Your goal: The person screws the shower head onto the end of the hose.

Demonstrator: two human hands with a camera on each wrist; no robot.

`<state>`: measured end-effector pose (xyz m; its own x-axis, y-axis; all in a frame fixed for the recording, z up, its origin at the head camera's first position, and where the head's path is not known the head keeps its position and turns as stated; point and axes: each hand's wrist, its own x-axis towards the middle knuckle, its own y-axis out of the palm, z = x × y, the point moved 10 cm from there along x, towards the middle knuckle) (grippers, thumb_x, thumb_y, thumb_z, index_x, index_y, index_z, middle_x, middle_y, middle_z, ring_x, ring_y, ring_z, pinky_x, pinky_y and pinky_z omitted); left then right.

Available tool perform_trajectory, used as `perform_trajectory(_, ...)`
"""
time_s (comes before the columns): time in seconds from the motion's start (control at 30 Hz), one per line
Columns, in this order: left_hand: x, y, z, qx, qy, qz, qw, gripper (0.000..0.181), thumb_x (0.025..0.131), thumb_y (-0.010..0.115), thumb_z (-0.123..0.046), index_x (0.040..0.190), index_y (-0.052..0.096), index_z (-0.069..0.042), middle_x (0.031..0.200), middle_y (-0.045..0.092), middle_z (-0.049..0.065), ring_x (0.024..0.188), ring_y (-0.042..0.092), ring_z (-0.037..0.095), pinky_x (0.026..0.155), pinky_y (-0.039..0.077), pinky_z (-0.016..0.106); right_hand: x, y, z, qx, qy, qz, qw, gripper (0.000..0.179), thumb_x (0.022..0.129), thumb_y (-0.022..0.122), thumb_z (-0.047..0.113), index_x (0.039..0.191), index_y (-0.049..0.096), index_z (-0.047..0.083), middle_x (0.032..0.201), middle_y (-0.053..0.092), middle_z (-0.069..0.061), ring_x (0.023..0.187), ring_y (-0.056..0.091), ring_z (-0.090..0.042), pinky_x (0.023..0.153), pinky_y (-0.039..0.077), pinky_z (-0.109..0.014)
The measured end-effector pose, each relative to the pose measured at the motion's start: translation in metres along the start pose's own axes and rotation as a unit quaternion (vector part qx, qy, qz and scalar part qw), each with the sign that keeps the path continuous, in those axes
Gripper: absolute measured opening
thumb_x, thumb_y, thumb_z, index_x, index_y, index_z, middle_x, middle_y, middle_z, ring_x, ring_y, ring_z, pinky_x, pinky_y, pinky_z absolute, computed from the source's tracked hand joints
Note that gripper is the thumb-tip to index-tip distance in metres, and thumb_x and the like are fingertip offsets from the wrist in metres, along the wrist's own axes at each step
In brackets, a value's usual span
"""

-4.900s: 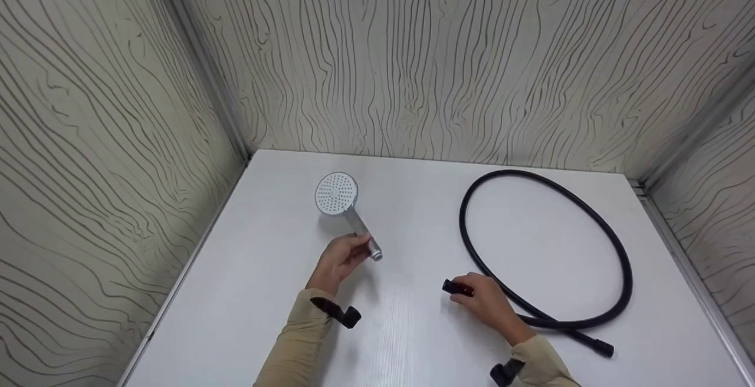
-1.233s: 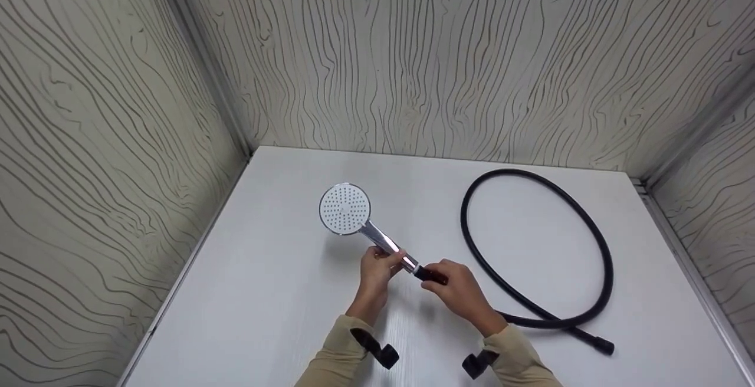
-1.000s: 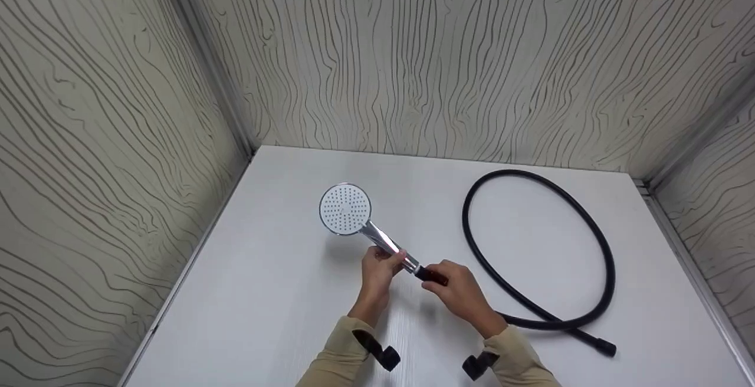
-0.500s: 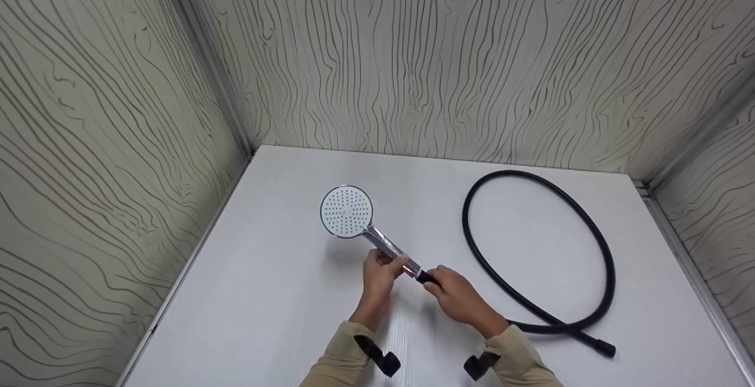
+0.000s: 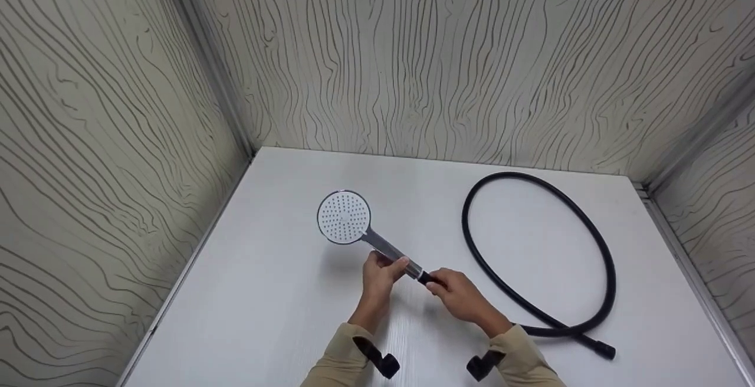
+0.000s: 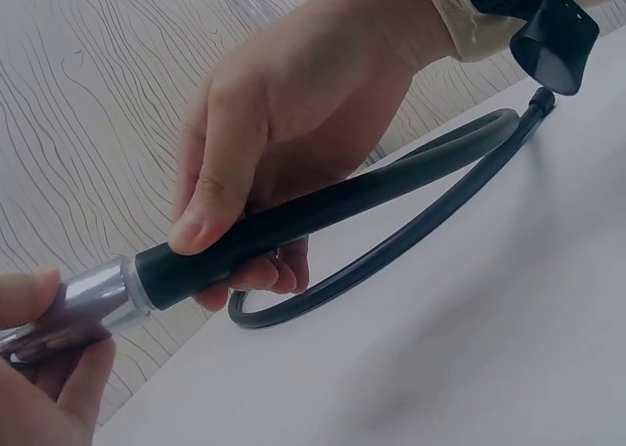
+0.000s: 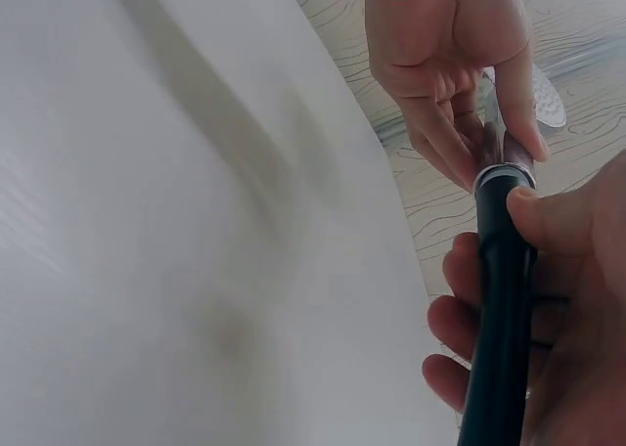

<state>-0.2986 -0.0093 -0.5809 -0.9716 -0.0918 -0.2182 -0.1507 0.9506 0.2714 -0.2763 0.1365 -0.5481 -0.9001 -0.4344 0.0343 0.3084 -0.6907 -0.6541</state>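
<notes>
A chrome shower head point(image 5: 344, 217) with a round white nozzle face is held above the table, its face up and its handle slanting down to the right. My left hand point(image 5: 378, 278) grips the handle near its lower end, thumb on top. At that end my right hand point(image 5: 463, 297) holds the black end of a shower hose point(image 5: 609, 266), fingers curled round it. In the left wrist view the hose's black end piece point(image 6: 171, 273) meets the handle's chrome end point(image 6: 93, 299), a pale ring showing between them. The right wrist view also shows both parts in line.
The hose lies in a large loop on the right of the white table point(image 5: 265, 316), its free end point(image 5: 604, 350) near the front right. Wood-patterned panels point(image 5: 377, 62) stand behind and at both sides. A black strap mount point(image 5: 377, 358) sits on each sleeve.
The hands, apart about five seconds ago, have brought the hose end to the shower head handle. Over the last second my right hand has shifted its hold on the hose; the shower head dips slightly.
</notes>
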Motion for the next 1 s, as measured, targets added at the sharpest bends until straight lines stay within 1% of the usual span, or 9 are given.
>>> perform_trajectory(0.1,0.000,0.000,-0.001,0.004,0.006,-0.013,0.9999,0.042,0.086,0.070,-0.005,0.119,0.048,0.008,0.102,0.063,0.014,0.087,0.067,0.014,0.086,0.059,0.032,0.000,-0.008,0.003,-0.031,-0.004,-0.057,0.9979,0.014,0.095,0.062,0.020,0.097,0.069,0.007,0.079,0.055,0.004,0.069,0.043,-0.004,0.059,0.037,-0.020)
perform_trajectory(0.2,-0.002,-0.001,-0.002,0.010,0.010,-0.024,0.9996,0.044,0.087,0.070,-0.007,0.121,0.046,0.008,0.104,0.063,0.016,0.089,0.068,0.015,0.087,0.059,0.032,-0.001,-0.013,0.008,-0.074,-0.011,-0.107,0.9914,0.011,0.088,0.071,0.019,0.093,0.070,0.009,0.075,0.055,0.006,0.069,0.042,-0.004,0.060,0.037,-0.019)
perform_trajectory(0.33,-0.003,-0.001,-0.003,0.008,0.010,-0.028,0.9995,0.044,0.087,0.070,-0.006,0.120,0.046,0.009,0.103,0.063,0.016,0.088,0.068,0.015,0.086,0.059,0.033,-0.003,-0.015,0.015,-0.107,-0.026,-0.138,0.9843,0.012,0.084,0.075,0.017,0.091,0.070,0.008,0.073,0.055,0.007,0.068,0.041,-0.003,0.059,0.039,-0.020)
perform_trajectory(0.4,-0.003,-0.001,-0.002,0.007,0.008,-0.024,0.9997,0.043,0.086,0.070,-0.005,0.119,0.046,0.009,0.102,0.062,0.015,0.087,0.068,0.015,0.086,0.059,0.034,-0.003,-0.013,0.017,-0.120,-0.036,-0.132,0.9833,0.010,0.086,0.072,0.017,0.090,0.069,0.009,0.073,0.056,0.006,0.069,0.041,-0.003,0.059,0.039,-0.020)
perform_trajectory(0.5,-0.002,0.000,-0.003,0.005,0.006,-0.014,0.9999,0.040,0.086,0.069,-0.003,0.117,0.047,0.009,0.100,0.062,0.014,0.085,0.067,0.013,0.086,0.059,0.034,-0.003,-0.007,0.017,-0.130,-0.041,-0.100,0.9857,0.011,0.093,0.064,0.019,0.090,0.066,0.009,0.076,0.055,0.005,0.070,0.041,-0.004,0.060,0.039,-0.021)
perform_trajectory(0.6,-0.001,0.001,-0.004,0.006,0.006,-0.002,1.0000,0.036,0.085,0.069,-0.001,0.114,0.049,0.007,0.097,0.062,0.011,0.084,0.066,0.012,0.085,0.059,0.033,-0.002,-0.001,0.012,-0.118,-0.030,-0.060,0.9907,0.016,0.099,0.056,0.022,0.091,0.062,0.011,0.078,0.052,0.006,0.072,0.042,-0.004,0.061,0.039,-0.022)
perform_trajectory(0.67,0.000,0.002,-0.004,0.004,0.003,0.003,1.0000,0.035,0.085,0.069,-0.001,0.113,0.049,0.006,0.095,0.062,0.010,0.083,0.066,0.012,0.085,0.059,0.032,-0.001,0.001,0.009,-0.101,-0.020,-0.047,0.9935,0.018,0.101,0.051,0.024,0.092,0.060,0.011,0.078,0.050,0.006,0.072,0.042,-0.004,0.062,0.038,-0.023)
perform_trajectory(0.8,0.001,0.001,-0.002,-0.004,0.000,0.000,1.0000,0.036,0.085,0.069,-0.002,0.113,0.049,0.007,0.096,0.063,0.011,0.084,0.067,0.013,0.085,0.059,0.032,0.000,0.000,0.005,-0.071,-0.009,-0.047,0.9963,0.021,0.102,0.049,0.026,0.097,0.062,0.011,0.078,0.050,0.007,0.072,0.044,-0.004,0.062,0.039,-0.023)
perform_trajectory(1.0,0.000,-0.003,0.005,-0.004,-0.007,-0.025,0.9996,0.037,0.086,0.068,-0.001,0.115,0.049,0.009,0.098,0.063,0.013,0.084,0.067,0.014,0.084,0.060,0.032,0.001,0.005,0.004,-0.092,-0.020,-0.038,0.9949,0.025,0.102,0.050,0.029,0.110,0.063,0.009,0.083,0.053,0.007,0.075,0.045,-0.004,0.064,0.040,-0.023)
